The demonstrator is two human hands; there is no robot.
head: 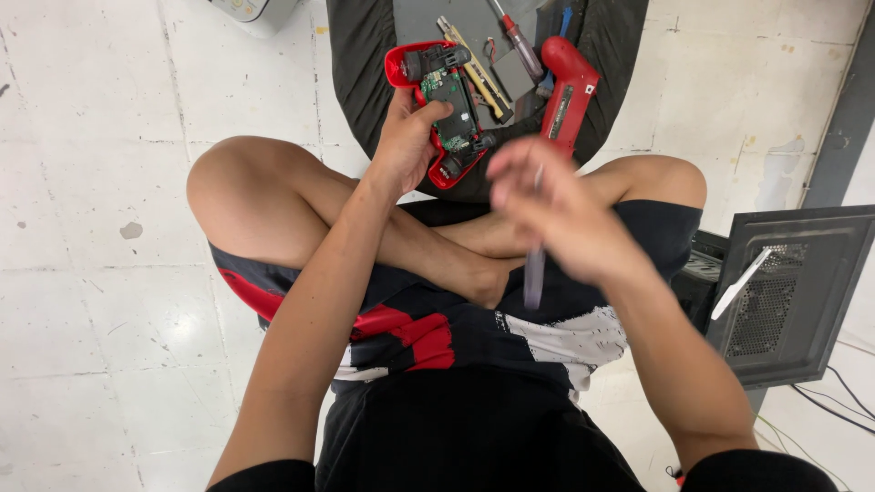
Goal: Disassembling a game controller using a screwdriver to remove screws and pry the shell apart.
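Left hand (404, 146) clamps the opened red controller (440, 109) above my lap, right hand (556, 214) blurrily pinches a thin tool (534, 273); I judge a slip could gouge the exposed circuit board (453, 107).

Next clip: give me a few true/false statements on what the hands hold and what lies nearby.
1. The left hand holds an opened red game controller with its circuit board showing. True.
2. The right hand is empty. False: it holds a thin tool, blurred.
3. A red power screwdriver lies on the dark mat. True.
4. The person sits at a table. False: cross-legged on a white floor.
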